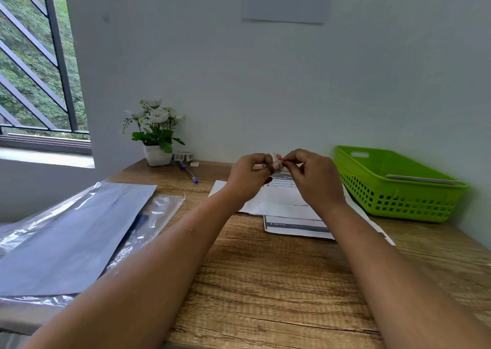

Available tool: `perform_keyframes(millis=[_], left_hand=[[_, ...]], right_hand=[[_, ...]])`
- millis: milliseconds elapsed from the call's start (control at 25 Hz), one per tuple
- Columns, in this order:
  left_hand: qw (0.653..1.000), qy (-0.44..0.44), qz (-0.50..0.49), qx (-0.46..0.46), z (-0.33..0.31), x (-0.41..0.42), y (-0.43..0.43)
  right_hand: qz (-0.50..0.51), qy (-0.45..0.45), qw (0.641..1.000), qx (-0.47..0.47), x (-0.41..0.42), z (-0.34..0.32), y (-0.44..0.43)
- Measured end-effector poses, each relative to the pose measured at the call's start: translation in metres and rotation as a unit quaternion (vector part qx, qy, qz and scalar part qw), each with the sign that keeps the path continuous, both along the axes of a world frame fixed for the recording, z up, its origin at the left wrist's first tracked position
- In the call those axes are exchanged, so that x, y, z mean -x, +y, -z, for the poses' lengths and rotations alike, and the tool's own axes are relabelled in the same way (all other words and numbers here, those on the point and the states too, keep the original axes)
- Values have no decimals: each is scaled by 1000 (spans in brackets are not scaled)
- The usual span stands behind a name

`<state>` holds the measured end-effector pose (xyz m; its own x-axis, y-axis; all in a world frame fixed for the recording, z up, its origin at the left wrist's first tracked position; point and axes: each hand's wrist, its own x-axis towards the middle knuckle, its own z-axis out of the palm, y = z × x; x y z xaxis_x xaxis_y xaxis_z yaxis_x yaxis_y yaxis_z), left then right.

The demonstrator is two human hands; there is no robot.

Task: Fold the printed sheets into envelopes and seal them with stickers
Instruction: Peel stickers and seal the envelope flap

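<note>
Left hand (249, 174): you are gripping the sticker roll (275, 158) between curled fingers and thumb, just above the middle of the frame.
Right hand (312, 174): you are pinching the right side of the same roll with your fingertips; I cannot tell whether a sticker is lifting.
Sticker roll: it is being held off the tabletop (265, 282), over the printed sheets (287, 197).
Printed sheets: they are lying overlapped right of centre, partly hidden by your hands.
Green basket (398, 189): it is standing at the right edge, just beside the sheets.
Plastic-wrapped grey packet (69, 237): it is lying at lower left.
Flower pot (158, 154) and pen (188, 172): they are sitting by the wall, left of centre.
</note>
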<state>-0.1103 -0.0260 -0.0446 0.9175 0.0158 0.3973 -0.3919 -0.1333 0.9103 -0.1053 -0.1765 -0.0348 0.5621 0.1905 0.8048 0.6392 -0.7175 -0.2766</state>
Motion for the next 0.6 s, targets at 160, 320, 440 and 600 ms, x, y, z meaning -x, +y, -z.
perform_keyframes(millis=[160,320,440,600], left_hand=[[1000,-5,-4,2,-1,1,-1],[999,-17,-23,-26,-1,0,-3],[998,-24,-38,-41,1,-3,-3],[997,-22,-52,-56,2,-5,-3]], right_hand=[[91,-45,991,91,3,2,2],[94,-40,988,120,4,2,4],[72,-18,990,117,3,4,4],[40,6,993,112,0,6,3]])
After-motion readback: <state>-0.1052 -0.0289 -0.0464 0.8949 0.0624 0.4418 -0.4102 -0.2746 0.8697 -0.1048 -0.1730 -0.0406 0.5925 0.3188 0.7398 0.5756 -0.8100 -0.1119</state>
